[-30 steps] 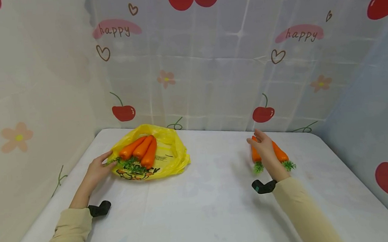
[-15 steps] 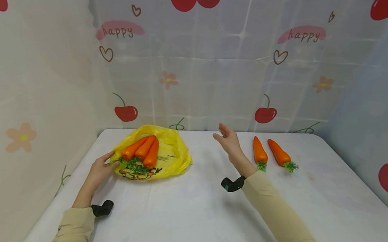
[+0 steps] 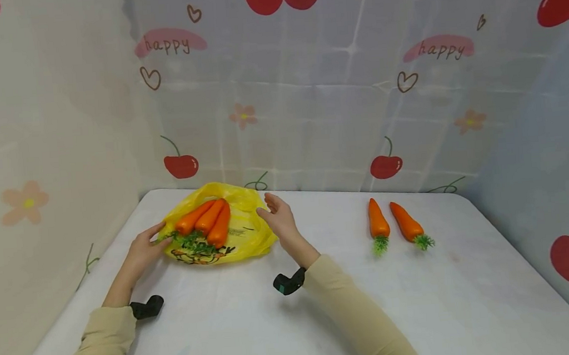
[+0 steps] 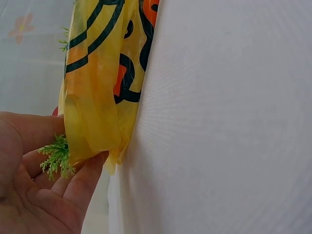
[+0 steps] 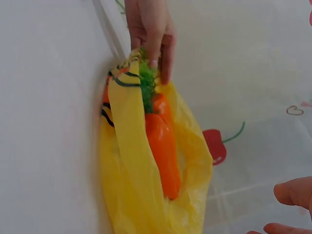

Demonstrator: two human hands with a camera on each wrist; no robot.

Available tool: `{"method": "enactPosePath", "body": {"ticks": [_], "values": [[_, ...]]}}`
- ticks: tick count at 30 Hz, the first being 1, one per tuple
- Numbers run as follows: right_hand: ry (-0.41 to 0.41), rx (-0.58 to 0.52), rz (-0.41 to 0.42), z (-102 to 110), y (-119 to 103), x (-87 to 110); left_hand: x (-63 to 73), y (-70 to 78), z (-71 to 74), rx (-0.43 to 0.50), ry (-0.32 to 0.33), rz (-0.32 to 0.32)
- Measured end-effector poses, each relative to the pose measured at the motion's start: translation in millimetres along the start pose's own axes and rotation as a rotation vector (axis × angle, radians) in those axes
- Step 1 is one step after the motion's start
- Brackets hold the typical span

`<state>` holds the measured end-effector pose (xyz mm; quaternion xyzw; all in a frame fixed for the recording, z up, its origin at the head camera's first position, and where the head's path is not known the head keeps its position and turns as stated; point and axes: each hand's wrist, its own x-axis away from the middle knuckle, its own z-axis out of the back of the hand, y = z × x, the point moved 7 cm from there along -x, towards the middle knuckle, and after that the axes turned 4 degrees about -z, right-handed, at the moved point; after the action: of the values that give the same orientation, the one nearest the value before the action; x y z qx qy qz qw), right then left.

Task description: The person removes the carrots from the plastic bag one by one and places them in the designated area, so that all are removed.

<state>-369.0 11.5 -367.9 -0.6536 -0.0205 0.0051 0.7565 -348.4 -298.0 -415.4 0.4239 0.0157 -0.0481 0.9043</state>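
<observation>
A yellow plastic bag [image 3: 242, 231] lies with its mouth spread on the left half of the table. Three orange carrots [image 3: 220, 227] with green leafy tops [image 3: 194, 245] rest in it. My left hand [image 3: 143, 249] pinches the bag's left edge between thumb and fingers. In the left wrist view, green leaves [image 4: 57, 158] poke out between this hand's thumb and fingers. At the bag's right rim my right hand [image 3: 283, 220] holds nothing, its thumb and fingers apart. Two more carrots, one upright in view [image 3: 378, 221] and one slanted [image 3: 407, 223], lie to the right.
White cloth covers the table [image 3: 333, 285]. Close behind it hangs a pale curtain [image 3: 311, 131] printed with cherries, and similar sheets enclose the left and right sides. A black camera [image 3: 146, 307] sits on the left wrist, another camera [image 3: 289, 282] on the right.
My right hand has moved left from over the two loose carrots to the bag's right rim, uncovering those carrots. The left hand has stayed on the bag's edge.
</observation>
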Motion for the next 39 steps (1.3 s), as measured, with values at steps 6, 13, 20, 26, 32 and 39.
{"method": "enactPosePath", "body": {"ticks": [6, 13, 20, 26, 32, 39], "values": [[-0.006, -0.049, -0.042, -49, 15, 4.2, -1.1, 0.7, 1.4, -0.033, 0.005, -0.03], [-0.001, -0.113, -0.134, -86, 33, 13.1, -0.1, -4.4, -2.5, -0.054, 0.011, -0.038], [0.012, -0.069, -0.146, -104, 50, 12.3, 1.5, -5.8, -3.3, -0.043, 0.014, -0.051], [0.035, 0.007, -0.114, -113, 52, 7.5, 0.0, -1.8, -1.1, -0.026, 0.016, -0.055], [0.061, 0.061, -0.065, -120, 50, 3.2, 0.2, -1.2, 0.1, -0.022, 0.014, -0.052], [0.099, 0.113, -0.007, -123, 47, 0.3, -2.9, -4.0, 0.0, -0.016, 0.01, -0.039]]}}
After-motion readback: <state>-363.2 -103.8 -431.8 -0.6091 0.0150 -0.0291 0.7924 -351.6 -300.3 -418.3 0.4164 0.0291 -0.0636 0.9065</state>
